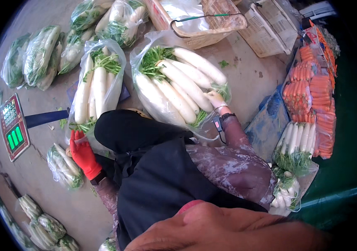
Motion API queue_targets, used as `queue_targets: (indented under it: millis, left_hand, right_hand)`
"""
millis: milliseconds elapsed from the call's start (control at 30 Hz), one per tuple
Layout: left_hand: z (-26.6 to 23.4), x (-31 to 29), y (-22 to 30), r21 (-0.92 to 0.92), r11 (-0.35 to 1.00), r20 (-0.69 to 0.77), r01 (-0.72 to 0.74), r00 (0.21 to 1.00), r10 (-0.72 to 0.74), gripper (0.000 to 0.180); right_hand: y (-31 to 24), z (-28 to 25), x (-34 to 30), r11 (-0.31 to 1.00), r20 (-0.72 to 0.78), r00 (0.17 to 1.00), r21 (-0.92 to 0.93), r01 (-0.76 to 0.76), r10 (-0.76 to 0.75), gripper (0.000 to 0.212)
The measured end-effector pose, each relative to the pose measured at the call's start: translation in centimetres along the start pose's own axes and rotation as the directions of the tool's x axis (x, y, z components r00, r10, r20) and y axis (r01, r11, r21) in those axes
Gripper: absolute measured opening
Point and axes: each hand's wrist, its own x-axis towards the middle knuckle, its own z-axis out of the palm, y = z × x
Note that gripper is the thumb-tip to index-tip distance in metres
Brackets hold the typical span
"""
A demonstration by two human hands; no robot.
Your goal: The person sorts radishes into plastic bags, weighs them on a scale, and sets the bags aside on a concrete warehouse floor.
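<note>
A large clear plastic bag [138,90] lies in front of me with several long white radishes [186,77] and their green leaves in it. At its right edge is my right hand [216,100] in a pale glove, fingers curled against a radish's end; what they grip is hidden. My left hand [85,154], in a red glove, is at the near edge of a second bag of radishes [99,90], its fingers stretched out by the plastic and leaves. That second bag rests partly over a blue-edged platform beside the scale display [14,127].
Filled radish bags [40,54] lie at the far left, and a small one [63,165] near my left hand. Crates [203,37] stand at the back. Bagged carrots [312,100], more radishes [297,140] and a blue worn box [268,121] are on the right.
</note>
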Motion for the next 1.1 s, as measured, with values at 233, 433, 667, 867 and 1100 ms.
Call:
queue_targets:
  millis: [233, 433, 667, 867, 1100]
  left_hand:
    - [-0.1, -0.2, -1.4, 0.015, 1.000, -0.011, -0.008, 1.000, 0.008, 0.047]
    - [-0.3, 0.5, -1.2, -0.012, 1.000, 0.004, -0.004, 1.000, 0.004, 0.043]
    - [-1.7, 0.6, -1.2, 0.022, 0.999, 0.043, -0.046, 0.998, 0.045, 0.043]
    - [0.3, 1.4, -2.5, -0.087, 0.994, 0.012, -0.066, 0.998, 0.067, 0.042]
    - [-1.0, 1.0, -0.6, -0.035, 0.996, -0.037, -0.081, 0.996, 0.080, 0.040]
  right_hand:
    - [-2.0, 5.8, -5.3, 0.903, -0.090, 0.978, -0.407, 0.137, -0.189, 0.029]
    - [0.9, 9.0, -2.6, 0.948, -0.393, 0.918, -0.309, -0.080, -0.051, 0.053]
    - [-2.6, 7.8, -1.4, 0.920, 0.125, 0.945, -0.300, -0.253, 0.301, 0.080]
    - [-0.9, 6.1, -0.4, 0.989, 0.060, 0.988, -0.023, 0.147, -0.146, 0.081]
    - [-2.4, 7.2, -0.8, 0.888, 0.425, 0.887, 0.316, -0.334, 0.182, 0.075]
